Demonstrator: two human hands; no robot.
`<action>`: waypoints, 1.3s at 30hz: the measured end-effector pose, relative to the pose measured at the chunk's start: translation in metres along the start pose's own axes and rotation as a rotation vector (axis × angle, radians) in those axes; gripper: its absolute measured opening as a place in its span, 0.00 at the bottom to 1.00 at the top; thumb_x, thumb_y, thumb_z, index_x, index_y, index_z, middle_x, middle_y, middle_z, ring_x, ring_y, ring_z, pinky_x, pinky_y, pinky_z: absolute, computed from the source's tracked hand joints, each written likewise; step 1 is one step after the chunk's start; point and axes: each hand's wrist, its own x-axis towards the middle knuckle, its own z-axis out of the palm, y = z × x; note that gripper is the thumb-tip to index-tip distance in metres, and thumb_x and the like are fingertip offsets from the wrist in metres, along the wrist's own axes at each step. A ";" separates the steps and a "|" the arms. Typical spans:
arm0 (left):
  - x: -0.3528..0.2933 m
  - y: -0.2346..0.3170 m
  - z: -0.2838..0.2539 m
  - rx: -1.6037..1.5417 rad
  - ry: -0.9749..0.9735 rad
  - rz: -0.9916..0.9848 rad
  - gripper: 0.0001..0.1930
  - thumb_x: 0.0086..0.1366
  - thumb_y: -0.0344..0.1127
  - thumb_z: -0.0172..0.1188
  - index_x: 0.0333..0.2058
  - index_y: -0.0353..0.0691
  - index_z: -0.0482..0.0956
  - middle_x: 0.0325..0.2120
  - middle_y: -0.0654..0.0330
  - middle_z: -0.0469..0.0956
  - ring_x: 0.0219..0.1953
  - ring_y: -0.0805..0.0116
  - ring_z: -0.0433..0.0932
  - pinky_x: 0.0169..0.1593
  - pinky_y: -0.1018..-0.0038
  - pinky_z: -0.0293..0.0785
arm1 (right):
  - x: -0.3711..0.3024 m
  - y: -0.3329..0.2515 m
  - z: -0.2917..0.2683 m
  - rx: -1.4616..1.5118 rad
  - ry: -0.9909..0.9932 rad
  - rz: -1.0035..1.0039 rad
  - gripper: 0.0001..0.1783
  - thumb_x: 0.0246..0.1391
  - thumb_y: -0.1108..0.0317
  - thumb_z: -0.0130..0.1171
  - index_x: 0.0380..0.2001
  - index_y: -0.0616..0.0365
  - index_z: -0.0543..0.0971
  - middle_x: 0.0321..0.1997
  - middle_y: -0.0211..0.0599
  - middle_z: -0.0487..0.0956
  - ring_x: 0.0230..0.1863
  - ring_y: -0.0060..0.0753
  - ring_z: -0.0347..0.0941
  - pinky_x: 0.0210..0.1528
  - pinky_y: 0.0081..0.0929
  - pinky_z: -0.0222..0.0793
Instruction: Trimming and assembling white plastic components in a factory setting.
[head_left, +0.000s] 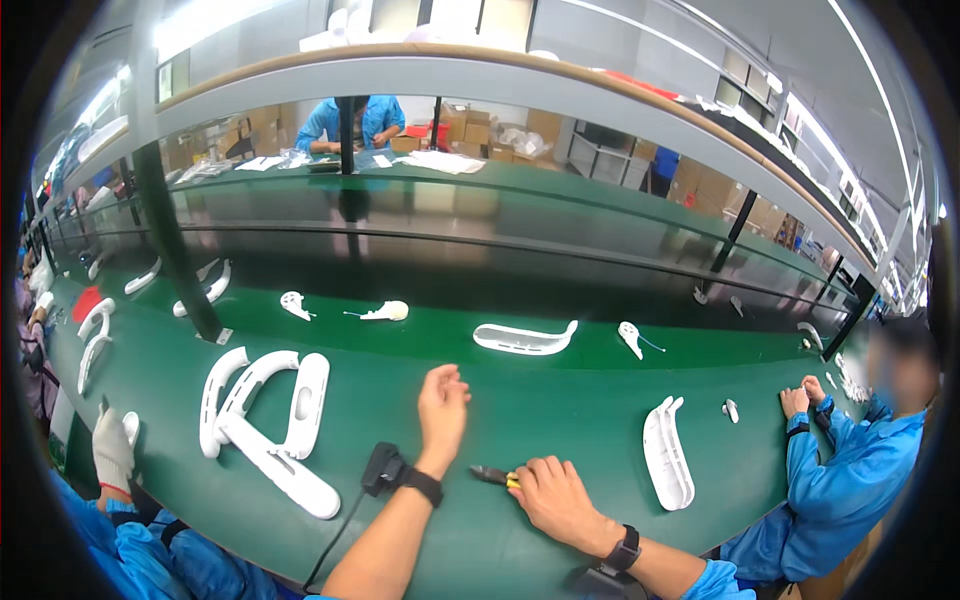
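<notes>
My left hand (443, 412) is raised over the green table, its fingers curled inward. Whatever they may hold is hidden. To its right, my right hand (560, 503) lies low over the tabletop, fingers wrapped round the yellow and black handles of cutting pliers (488, 474). The dark jaws point left, toward my left wrist. Left of my left forearm, several curved white plastic shells lie grouped, among them a long straight one (283, 470) and an oval-ended one (308, 400). An open, ribbed white shell (667, 455) lies right of my right hand.
Ahead lie another white shell (525, 340) and small white parts with thin wires (388, 311). A black box with a cable (383, 468) sits by my left wrist. A metal post (178, 245) rises at left. A co-worker in blue (850, 450) works at right; a gloved hand (113, 450) is at left.
</notes>
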 end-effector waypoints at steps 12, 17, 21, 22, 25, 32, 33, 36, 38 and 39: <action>0.088 -0.034 0.083 1.363 -0.218 0.822 0.09 0.50 0.33 0.61 0.30 0.37 0.78 0.23 0.58 0.76 0.30 0.57 0.74 0.43 0.62 0.64 | -0.001 0.060 0.010 1.510 0.222 0.657 0.15 0.61 0.59 0.40 0.38 0.63 0.65 0.26 0.33 0.72 0.25 0.19 0.65 0.28 0.20 0.65; 0.091 -0.036 0.086 0.833 -0.123 0.471 0.13 0.62 0.35 0.49 0.25 0.30 0.68 0.14 0.53 0.68 0.17 0.69 0.67 0.24 0.71 0.64 | -0.003 0.067 0.015 1.598 0.254 0.732 0.16 0.61 0.58 0.41 0.38 0.63 0.67 0.24 0.30 0.71 0.23 0.17 0.64 0.25 0.18 0.63; 0.103 -0.044 0.073 0.729 -0.097 0.456 0.13 0.62 0.36 0.50 0.26 0.30 0.69 0.14 0.52 0.68 0.16 0.70 0.66 0.23 0.71 0.65 | -0.001 0.066 0.013 1.629 0.239 0.684 0.17 0.61 0.58 0.41 0.38 0.63 0.68 0.23 0.29 0.70 0.22 0.17 0.64 0.25 0.18 0.63; 0.101 -0.043 0.073 0.743 -0.084 0.457 0.12 0.62 0.36 0.50 0.26 0.30 0.69 0.14 0.52 0.69 0.16 0.71 0.66 0.23 0.71 0.65 | -0.002 0.065 0.013 1.635 0.247 0.681 0.18 0.61 0.58 0.40 0.38 0.64 0.68 0.22 0.29 0.70 0.22 0.17 0.64 0.24 0.18 0.63; 0.099 -0.044 0.078 0.781 -0.075 0.448 0.12 0.62 0.36 0.51 0.27 0.31 0.70 0.14 0.53 0.69 0.16 0.71 0.66 0.23 0.72 0.64 | -0.003 0.068 0.016 1.649 0.256 0.683 0.18 0.61 0.58 0.40 0.38 0.64 0.69 0.22 0.29 0.70 0.22 0.17 0.64 0.24 0.18 0.63; 0.094 -0.033 0.079 0.901 -0.087 0.549 0.11 0.63 0.35 0.50 0.26 0.32 0.69 0.15 0.62 0.70 0.18 0.78 0.70 0.20 0.78 0.66 | 0.002 0.070 0.016 1.651 0.227 0.682 0.17 0.61 0.58 0.41 0.36 0.63 0.69 0.21 0.28 0.69 0.21 0.16 0.64 0.23 0.17 0.62; 0.096 -0.033 0.079 0.953 -0.095 0.573 0.09 0.63 0.34 0.50 0.27 0.32 0.70 0.15 0.60 0.70 0.18 0.77 0.70 0.22 0.76 0.66 | 0.002 0.069 0.017 1.663 0.218 0.668 0.17 0.61 0.58 0.41 0.36 0.63 0.69 0.21 0.28 0.69 0.21 0.16 0.64 0.23 0.17 0.62; 0.097 -0.041 0.087 1.171 -0.174 0.651 0.10 0.57 0.28 0.50 0.39 0.39 0.71 0.25 0.47 0.75 0.27 0.52 0.76 0.32 0.65 0.70 | 0.003 0.070 0.025 1.752 0.323 0.666 0.15 0.62 0.59 0.41 0.35 0.62 0.69 0.20 0.27 0.68 0.19 0.15 0.62 0.21 0.16 0.60; 0.099 -0.041 0.084 1.344 -0.353 0.599 0.21 0.51 0.29 0.56 0.46 0.41 0.68 0.39 0.48 0.73 0.44 0.49 0.70 0.46 0.61 0.66 | 0.005 0.064 0.023 1.712 0.323 0.656 0.15 0.62 0.59 0.41 0.34 0.61 0.69 0.19 0.27 0.68 0.19 0.15 0.62 0.20 0.15 0.60; 0.090 -0.041 0.084 1.333 -0.373 0.771 0.28 0.49 0.31 0.59 0.51 0.40 0.64 0.45 0.50 0.70 0.50 0.51 0.66 0.52 0.60 0.61 | 0.005 0.064 0.025 1.730 0.331 0.647 0.15 0.62 0.59 0.41 0.34 0.61 0.69 0.19 0.27 0.67 0.18 0.15 0.62 0.20 0.15 0.60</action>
